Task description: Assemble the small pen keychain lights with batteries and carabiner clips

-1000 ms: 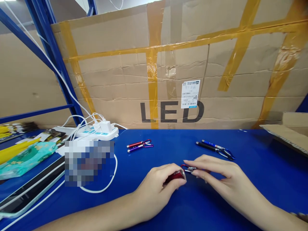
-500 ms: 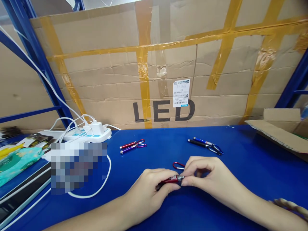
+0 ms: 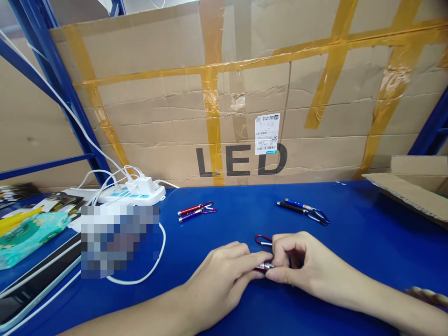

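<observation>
Just in front of me, my left hand [image 3: 227,280] is closed around a small red keychain flashlight [image 3: 261,266], with most of its body hidden under the fingers. Its silver end points right, where the thumb and forefinger of my right hand [image 3: 301,261] pinch it. Behind the right fingertips a red carabiner clip [image 3: 263,240] shows, its other end covered by the hand. I cannot tell whether the clip lies on the table or hangs from the fingers.
On the blue table [image 3: 224,214] lie a red flashlight [image 3: 189,210] and a purple flashlight [image 3: 191,215], left of centre. Blue [image 3: 296,204] and black [image 3: 290,206] ones lie to the right. A white power strip [image 3: 154,196] with cables stands left; an open cardboard box [image 3: 409,191] stands right.
My left fingers have slid forward over the flashlight, so less of its red body shows. The right fingers stay at its silver end. The whole view has shifted slightly.
</observation>
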Demonstrator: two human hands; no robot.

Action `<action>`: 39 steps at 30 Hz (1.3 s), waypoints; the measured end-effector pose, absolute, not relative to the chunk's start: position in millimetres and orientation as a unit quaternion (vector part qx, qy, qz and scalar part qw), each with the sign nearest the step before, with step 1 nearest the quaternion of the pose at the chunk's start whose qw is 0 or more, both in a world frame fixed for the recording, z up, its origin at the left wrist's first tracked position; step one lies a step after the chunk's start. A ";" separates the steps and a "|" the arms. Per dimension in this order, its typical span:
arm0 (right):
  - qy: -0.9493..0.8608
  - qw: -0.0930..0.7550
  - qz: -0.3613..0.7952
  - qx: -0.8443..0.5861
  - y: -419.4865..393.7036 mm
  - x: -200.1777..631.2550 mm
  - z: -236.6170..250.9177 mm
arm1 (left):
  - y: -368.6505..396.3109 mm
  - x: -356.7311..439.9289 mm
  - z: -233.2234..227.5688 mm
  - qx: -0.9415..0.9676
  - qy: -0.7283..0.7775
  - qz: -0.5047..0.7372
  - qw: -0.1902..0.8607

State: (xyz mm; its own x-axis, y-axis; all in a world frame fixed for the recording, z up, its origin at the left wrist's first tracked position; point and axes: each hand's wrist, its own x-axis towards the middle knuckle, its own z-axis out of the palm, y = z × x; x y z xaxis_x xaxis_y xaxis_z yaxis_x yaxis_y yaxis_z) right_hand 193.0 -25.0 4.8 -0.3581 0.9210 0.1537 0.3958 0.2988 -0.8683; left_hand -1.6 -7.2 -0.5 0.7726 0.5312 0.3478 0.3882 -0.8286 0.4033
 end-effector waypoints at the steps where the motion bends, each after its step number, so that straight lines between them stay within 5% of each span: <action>1: -0.724 0.339 0.397 -0.451 -24.9 193.1 4.8 | -7.6 -1.7 -0.1 0.931 0.245 0.225 0.151; 8: -0.708 0.337 0.397 -0.477 -24.4 190.9 4.2 | -11.6 -1.2 4.8 0.923 0.245 0.239 0.176; 16: -0.791 0.431 0.115 -0.418 -23.4 199.6 9.8 | -9.8 4.2 8.7 0.870 0.309 0.288 0.254; 22: -0.845 0.408 -0.014 -0.345 -25.1 205.6 4.9 | -11.9 3.8 11.9 0.870 0.303 0.273 0.278; 33: -0.859 0.380 -0.086 -0.331 -28.7 205.8 8.3 | -7.3 1.9 5.6 0.883 0.282 0.247 0.283; 39: -0.844 0.429 -0.021 -0.321 -29.7 202.3 5.9 | -9.4 0.9 2.4 0.856 0.258 0.265 0.360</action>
